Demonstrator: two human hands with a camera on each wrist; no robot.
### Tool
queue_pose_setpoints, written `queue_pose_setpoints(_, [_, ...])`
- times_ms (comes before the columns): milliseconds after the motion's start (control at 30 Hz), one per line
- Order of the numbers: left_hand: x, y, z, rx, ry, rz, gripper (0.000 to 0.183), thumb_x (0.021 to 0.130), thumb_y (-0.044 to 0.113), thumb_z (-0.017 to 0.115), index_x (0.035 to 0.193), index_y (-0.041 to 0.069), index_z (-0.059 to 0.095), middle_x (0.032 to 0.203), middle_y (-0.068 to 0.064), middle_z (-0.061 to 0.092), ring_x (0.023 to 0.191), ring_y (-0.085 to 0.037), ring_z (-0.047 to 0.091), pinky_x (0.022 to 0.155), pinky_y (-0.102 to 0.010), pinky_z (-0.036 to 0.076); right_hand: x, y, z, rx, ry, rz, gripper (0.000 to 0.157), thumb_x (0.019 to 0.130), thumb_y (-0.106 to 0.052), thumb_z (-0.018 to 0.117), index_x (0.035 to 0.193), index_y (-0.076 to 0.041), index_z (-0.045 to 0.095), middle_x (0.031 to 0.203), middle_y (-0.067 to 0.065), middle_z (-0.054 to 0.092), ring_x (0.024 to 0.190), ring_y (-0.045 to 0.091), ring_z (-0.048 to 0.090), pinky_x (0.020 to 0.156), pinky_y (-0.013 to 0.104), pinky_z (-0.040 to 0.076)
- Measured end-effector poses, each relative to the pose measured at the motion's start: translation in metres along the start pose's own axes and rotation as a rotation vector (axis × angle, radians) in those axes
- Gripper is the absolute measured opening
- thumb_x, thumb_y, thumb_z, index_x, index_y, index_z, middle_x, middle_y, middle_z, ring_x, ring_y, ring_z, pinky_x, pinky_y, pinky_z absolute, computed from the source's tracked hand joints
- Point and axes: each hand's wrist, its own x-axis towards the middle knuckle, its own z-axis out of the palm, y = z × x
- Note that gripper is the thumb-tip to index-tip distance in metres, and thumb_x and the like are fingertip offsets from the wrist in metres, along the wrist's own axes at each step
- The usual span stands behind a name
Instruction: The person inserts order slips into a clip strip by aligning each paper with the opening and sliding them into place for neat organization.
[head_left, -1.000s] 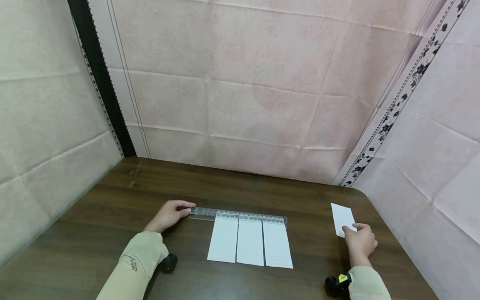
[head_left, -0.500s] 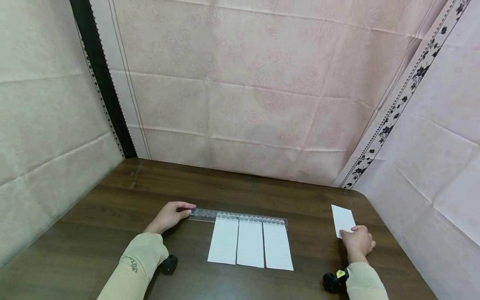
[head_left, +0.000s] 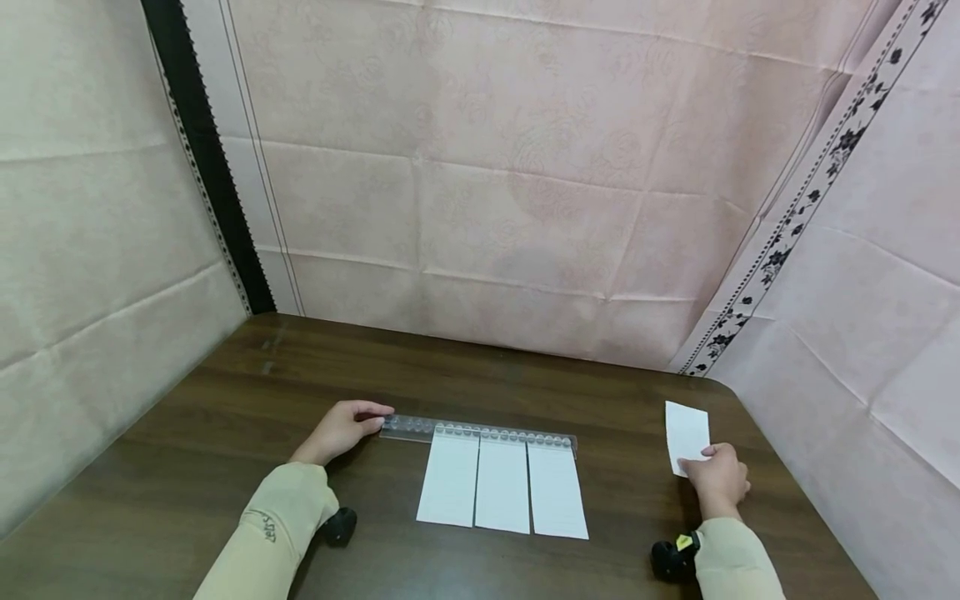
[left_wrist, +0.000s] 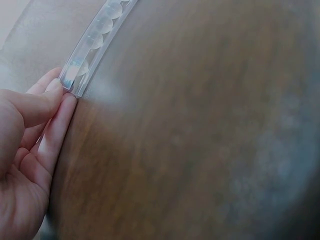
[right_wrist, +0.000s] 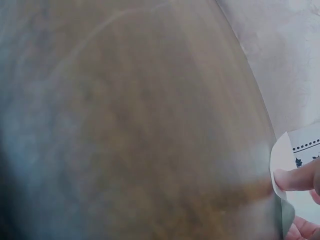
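My left hand (head_left: pixel 343 431) pinches the left end of a clear plastic strip (head_left: pixel 411 427) with thumb and fingers. The strip is long, straight and narrow, like a ruler, with a row of round shapes along it; in the left wrist view the pinched end of the strip (left_wrist: pixel 95 42) shows closely. Three white paper slips (head_left: pixel 448 483) lie side by side, their top edges meeting the strip. Far to the right, my right hand (head_left: pixel 720 479) pinches the lower end of another white paper slip (head_left: pixel 687 433). That slip (right_wrist: pixel 282 162) looks curved near the thumb in the right wrist view.
A dark brown wooden table (head_left: pixel 330 358) carries everything. Pale cloth (head_left: pixel 525 183) hangs behind it and along both sides. Black wrist cameras (head_left: pixel 673 560) sit at both sleeves, close over the tabletop.
The slip in my right hand has turned slightly more upright, and that hand has shifted a little left. My left hand, the strip and the three slips stay in place.
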Motion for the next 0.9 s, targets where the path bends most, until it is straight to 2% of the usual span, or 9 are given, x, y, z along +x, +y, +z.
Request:
queue_pose_setpoints(133, [0.0, 0.0, 0.0, 0.009, 0.0, -0.002, 0.022, 0.09, 0.01, 0.061, 0.111, 0.01, 0.069, 0.116, -0.013, 0.062, 0.111, -0.032, 0.053, 0.094, -0.05, 0.039, 0.0, -0.003, -0.002, 0.014, -0.041, 0.062, 0.042, 0.075, -0.014, 0.072, 0.102, 0.007, 0.047, 0.11, 0.034, 0.044, 0.106, 0.057, 0.031, 0.088, 0.062, 0.024])
queue_pose_setpoints(200, [0.0, 0.0, 0.0, 0.002, 0.003, -0.015, 0.022, 0.09, 0.01, 0.062, 0.111, 0.011, 0.07, 0.116, -0.012, 0.062, 0.111, -0.031, 0.053, 0.094, -0.05, 0.039, 0.0, -0.002, -0.002, 0.013, -0.053, 0.067, 0.044, 0.075, -0.015, 0.073, 0.103, 0.007, 0.048, 0.11, 0.033, 0.044, 0.106, 0.054, 0.032, 0.089, 0.06, 0.025])
queue_pose_setpoints(367, [0.001, 0.0, 0.0, 0.008, 0.003, -0.003, 0.023, 0.09, 0.009, 0.061, 0.111, 0.01, 0.069, 0.116, -0.013, 0.062, 0.11, -0.031, 0.053, 0.094, -0.05, 0.04, 0.001, 0.003, -0.004, 0.017, -0.055, 0.024, 0.045, 0.075, -0.014, 0.075, 0.103, 0.011, 0.051, 0.11, 0.034, 0.047, 0.104, 0.048, 0.038, 0.09, 0.053, 0.031])
queue_pose_setpoints(500, [0.0, 0.0, 0.0, 0.012, -0.001, 0.002, 0.023, 0.09, 0.01, 0.062, 0.111, 0.01, 0.069, 0.116, -0.013, 0.062, 0.11, -0.032, 0.053, 0.093, -0.05, 0.04, 0.003, 0.005, -0.006, 0.047, -0.082, 0.015, 0.048, 0.075, -0.011, 0.074, 0.112, 0.012, 0.054, 0.12, 0.036, 0.046, 0.11, 0.048, 0.04, 0.094, 0.052, 0.032])
queue_pose_setpoints(600, [0.0, 0.0, 0.0, 0.005, -0.002, -0.006, 0.022, 0.09, 0.01, 0.062, 0.111, 0.011, 0.07, 0.116, -0.012, 0.062, 0.111, -0.031, 0.053, 0.094, -0.049, 0.04, 0.005, 0.006, -0.007, 0.184, -0.141, 0.071, 0.053, 0.076, -0.007, 0.072, 0.121, 0.013, 0.051, 0.13, 0.036, 0.038, 0.118, 0.044, 0.035, 0.101, 0.05, 0.028])
queue_pose_setpoints(667, [0.0, 0.0, 0.0, 0.008, -0.005, -0.001, 0.023, 0.09, 0.01, 0.062, 0.111, 0.011, 0.069, 0.117, -0.012, 0.062, 0.111, -0.031, 0.053, 0.094, -0.05, 0.04, 0.006, 0.008, -0.008, 0.312, -0.182, 0.141, 0.058, 0.076, -0.006, 0.074, 0.125, 0.012, 0.049, 0.133, 0.035, 0.037, 0.116, 0.033, 0.045, 0.098, 0.045, 0.035])
queue_pose_setpoints(767, [0.0, 0.0, 0.0, 0.006, -0.001, -0.008, 0.022, 0.09, 0.01, 0.062, 0.111, 0.011, 0.07, 0.117, -0.012, 0.062, 0.112, -0.031, 0.053, 0.095, -0.049, 0.039, 0.006, 0.009, -0.008, 0.528, -0.237, 0.237, 0.067, 0.075, -0.003, 0.076, 0.131, 0.012, 0.044, 0.128, 0.031, 0.045, 0.089, 0.014, 0.063, 0.083, 0.034, 0.049])
queue_pose_setpoints(833, [0.0, 0.0, 0.0, 0.013, -0.003, 0.0, 0.023, 0.09, 0.01, 0.061, 0.111, 0.011, 0.069, 0.117, -0.012, 0.062, 0.112, -0.031, 0.052, 0.095, -0.05, 0.039, 0.006, 0.009, -0.008, 0.641, -0.27, 0.276, 0.072, 0.073, -0.001, 0.078, 0.133, 0.012, 0.04, 0.127, 0.029, 0.046, 0.069, 0.009, 0.065, 0.068, 0.028, 0.053])
queue_pose_setpoints(900, [0.0, 0.0, -0.001, 0.013, -0.003, 0.002, 0.022, 0.091, 0.01, 0.061, 0.112, 0.01, 0.069, 0.117, -0.013, 0.062, 0.112, -0.032, 0.052, 0.095, -0.05, 0.039, 0.004, 0.008, -0.007, 0.733, -0.301, 0.29, 0.074, 0.073, 0.004, 0.076, 0.135, 0.014, 0.036, 0.132, 0.027, 0.041, 0.064, 0.004, 0.063, 0.066, 0.025, 0.054])
